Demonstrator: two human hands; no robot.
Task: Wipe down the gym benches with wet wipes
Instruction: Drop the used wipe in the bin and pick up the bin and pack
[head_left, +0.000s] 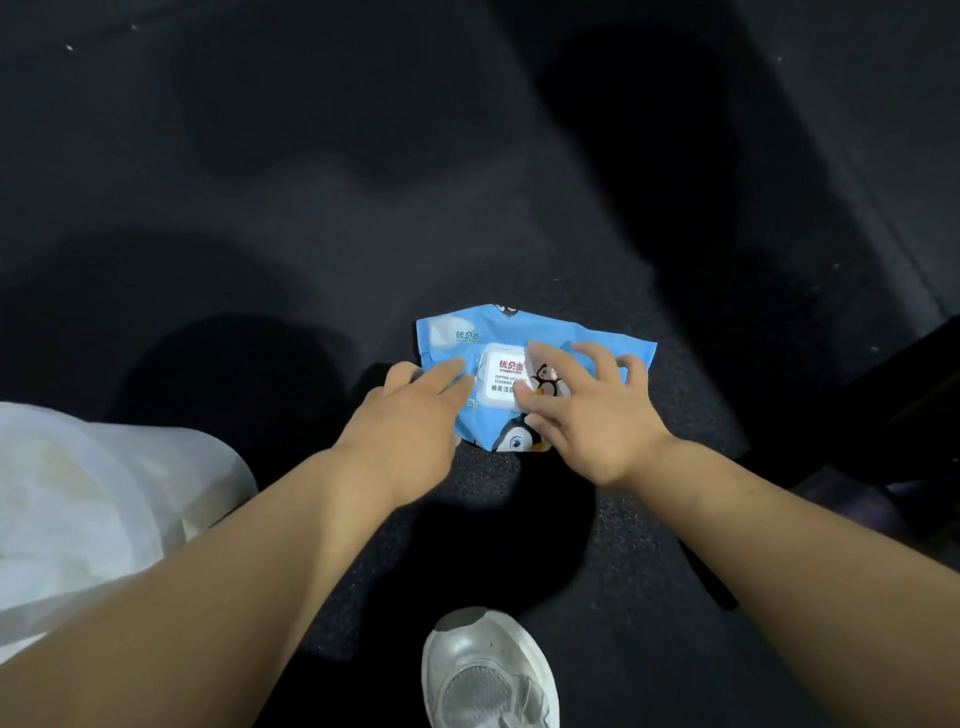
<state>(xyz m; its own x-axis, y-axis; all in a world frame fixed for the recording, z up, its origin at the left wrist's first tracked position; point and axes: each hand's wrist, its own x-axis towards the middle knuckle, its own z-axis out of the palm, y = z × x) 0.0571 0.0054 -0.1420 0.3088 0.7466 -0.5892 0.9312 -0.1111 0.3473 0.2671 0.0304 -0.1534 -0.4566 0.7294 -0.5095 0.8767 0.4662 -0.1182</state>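
Note:
A blue wet wipes pack with penguin pictures and a white flip lid lies flat on the dark floor. My left hand presses on the pack's left part with straight fingers, fingertips at the lid's left edge. My right hand hovers over the pack's right half with fingers spread and bent. Its thumb and forefinger touch the lid's right edge. The lid looks closed. No bench surface shows clearly in the dim view.
A white plastic bag sits on the floor at the left. My white shoe stands at the bottom centre. A dark piece of equipment stands at the right edge. The floor is dark, speckled rubber.

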